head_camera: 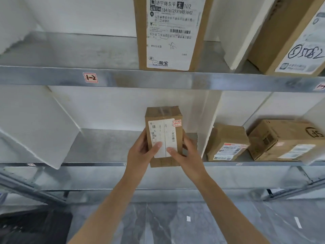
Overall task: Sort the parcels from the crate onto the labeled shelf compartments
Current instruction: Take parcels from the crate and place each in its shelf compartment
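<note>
From the head camera, a small brown parcel (163,136) stands upright in both hands at the front of the middle shelf (105,145), in the compartment between two white dividers, one to the left (35,129) and one to the right (209,124). Its lower end overlaps the shelf's front rail (88,164); I cannot tell whether it rests on the shelf or hangs just before it. The left hand (140,152) grips the parcel's left side, thumb laid across the white shipping label on its face, fingers wrapped behind. The right hand (186,154) grips the right side the same way, thumb on the label, fingers curled round the edge. A small red sticker sits at the label's upper right corner. Beyond the right divider, two brown boxes lie on the same shelf, a smaller one (226,143) just beside a larger one (284,140). The upper rail (158,79) carries a red-edged tag (90,77) marked "1-2" in pen. On the shelf above it a tall box (170,32) stands upright with a printed label facing out, and another box (288,37) leans further right, beyond a divider. Small tags on the lower rail are too small to read. A dark shape (35,226) sits on the floor at lower left, too blurred to tell.
</note>
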A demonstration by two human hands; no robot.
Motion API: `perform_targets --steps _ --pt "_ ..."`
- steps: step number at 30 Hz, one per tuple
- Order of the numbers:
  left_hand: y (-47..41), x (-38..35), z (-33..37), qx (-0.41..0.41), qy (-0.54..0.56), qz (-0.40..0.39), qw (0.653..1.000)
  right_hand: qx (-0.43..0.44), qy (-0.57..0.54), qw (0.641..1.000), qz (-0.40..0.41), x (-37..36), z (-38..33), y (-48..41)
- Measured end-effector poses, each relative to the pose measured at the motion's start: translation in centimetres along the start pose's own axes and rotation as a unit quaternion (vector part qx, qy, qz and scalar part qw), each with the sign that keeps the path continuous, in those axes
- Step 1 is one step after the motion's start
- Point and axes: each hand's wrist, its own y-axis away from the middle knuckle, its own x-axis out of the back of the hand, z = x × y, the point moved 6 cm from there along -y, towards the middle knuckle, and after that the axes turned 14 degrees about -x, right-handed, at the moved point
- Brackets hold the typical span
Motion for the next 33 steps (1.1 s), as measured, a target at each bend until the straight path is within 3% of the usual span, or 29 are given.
perform_targets --steps 13,33 --pt "-2.5 -1.0 -4.8 0.06 -0.022 0.023 0.998 -0.004 -0.052 0.999 0.011 -0.5 3.5 -4.4" --pt "-1.8 -1.1 -6.8 0.047 0.016 0.03 0.998 -0.029 0.023 0.997 0.064 -1.2 5.6 -5.3"
